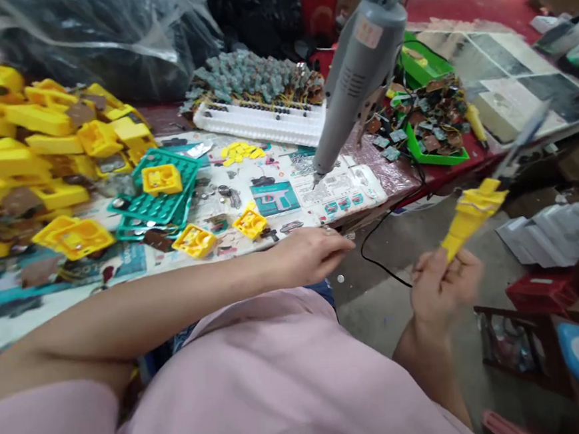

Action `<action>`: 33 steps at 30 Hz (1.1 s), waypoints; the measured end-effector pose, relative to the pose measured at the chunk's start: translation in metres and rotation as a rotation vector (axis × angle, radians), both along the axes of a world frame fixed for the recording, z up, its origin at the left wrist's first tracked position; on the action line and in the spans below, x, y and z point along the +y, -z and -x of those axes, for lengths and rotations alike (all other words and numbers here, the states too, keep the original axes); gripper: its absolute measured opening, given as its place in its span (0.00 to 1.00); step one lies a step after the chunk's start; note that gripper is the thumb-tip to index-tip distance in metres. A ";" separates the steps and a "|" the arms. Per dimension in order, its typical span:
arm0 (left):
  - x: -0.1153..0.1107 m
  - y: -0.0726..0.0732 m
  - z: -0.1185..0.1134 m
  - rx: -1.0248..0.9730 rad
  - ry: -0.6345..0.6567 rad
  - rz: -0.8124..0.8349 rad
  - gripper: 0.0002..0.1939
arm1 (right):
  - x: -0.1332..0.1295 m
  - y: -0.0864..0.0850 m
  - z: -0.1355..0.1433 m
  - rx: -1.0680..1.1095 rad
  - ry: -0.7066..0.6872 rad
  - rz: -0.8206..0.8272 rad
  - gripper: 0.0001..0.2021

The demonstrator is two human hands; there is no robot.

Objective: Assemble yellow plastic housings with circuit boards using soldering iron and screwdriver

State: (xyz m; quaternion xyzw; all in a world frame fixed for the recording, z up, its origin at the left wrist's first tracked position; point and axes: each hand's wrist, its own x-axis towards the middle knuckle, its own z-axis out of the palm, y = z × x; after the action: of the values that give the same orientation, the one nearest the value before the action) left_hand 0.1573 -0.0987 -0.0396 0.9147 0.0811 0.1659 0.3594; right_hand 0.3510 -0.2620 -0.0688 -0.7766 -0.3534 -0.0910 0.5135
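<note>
My right hand (442,285) is closed around a yellow-handled tool (472,212), held up off the table on the right. Its thin grey end points up and away and is smeared by motion, so its exact kind is unclear. In front of my body, at the table's front edge, is my left hand (317,251). Its fingers are pressed together, with a small pale bit at their tips that I cannot make out. Two open yellow plastic casings (194,240) lie on the table near my left forearm. A grey electric screwdriver (359,78) hangs tip-down above the table.
Yellow casings (9,159) are heaped at the left beside green trays (167,186). Small yellow pieces (242,152) lie mid-table. Behind stands a white rack (262,122) of wired parts. Green bins (438,155) hold circuit pieces. A black cable (366,244) droops off the edge.
</note>
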 end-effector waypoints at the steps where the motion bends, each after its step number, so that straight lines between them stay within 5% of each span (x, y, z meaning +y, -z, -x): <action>1: -0.005 0.000 -0.005 -0.040 0.005 0.064 0.17 | -0.005 -0.001 0.006 -0.041 -0.030 -0.013 0.12; 8: -0.031 -0.006 0.000 -0.409 -0.105 0.757 0.28 | 0.010 -0.011 0.046 -0.668 -0.309 0.095 0.11; 12: -0.030 -0.011 0.009 -0.554 -0.308 1.147 0.29 | 0.041 -0.019 0.063 -0.715 -0.490 0.074 0.11; 15: -0.021 -0.008 0.012 -0.653 -0.442 1.253 0.31 | 0.050 -0.025 0.072 -0.720 -0.530 0.082 0.13; 18: -0.007 -0.006 0.014 -0.723 -0.517 1.290 0.29 | 0.045 -0.027 0.080 -0.754 -0.508 -0.094 0.15; 23: 0.003 -0.011 0.015 -0.765 -0.484 1.373 0.23 | 0.044 0.004 0.102 -0.384 -0.992 -0.193 0.10; 28: -0.006 -0.005 0.013 -0.691 -0.436 1.413 0.26 | 0.090 0.040 0.113 0.294 -0.882 -0.311 0.28; 33: -0.004 0.000 0.012 -0.729 -0.436 1.425 0.25 | 0.141 0.035 0.114 0.280 -0.780 -0.617 0.31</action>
State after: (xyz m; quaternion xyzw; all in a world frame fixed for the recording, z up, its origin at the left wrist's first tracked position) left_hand 0.1458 -0.1028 -0.0391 0.3207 0.2209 0.4267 0.8163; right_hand 0.2368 -0.1214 -0.1043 -0.4041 -0.5014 0.1119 0.7568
